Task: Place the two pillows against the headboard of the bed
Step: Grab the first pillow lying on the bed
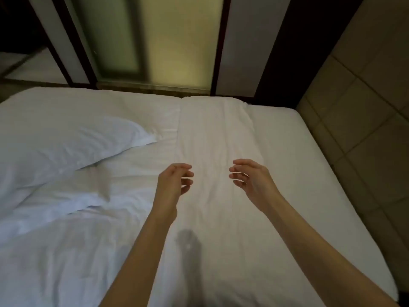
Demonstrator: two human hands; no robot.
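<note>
One white pillow point(66, 145) lies on the left side of the bed, its corner pointing right. A second, flatter white pillow point(212, 134) lies lengthwise in the middle, its far end at the bed's far edge. The padded, tiled headboard point(363, 103) stands along the bed's right side. My left hand point(174, 182) and my right hand point(250, 176) hover above the near end of the flat pillow, palms facing each other, fingers curled and apart, holding nothing.
The white mattress point(298, 173) shows bare between the flat pillow and the headboard. A rumpled white duvet point(55, 240) covers the near left. Beyond the far edge stand dark-framed frosted glass panels point(172, 41).
</note>
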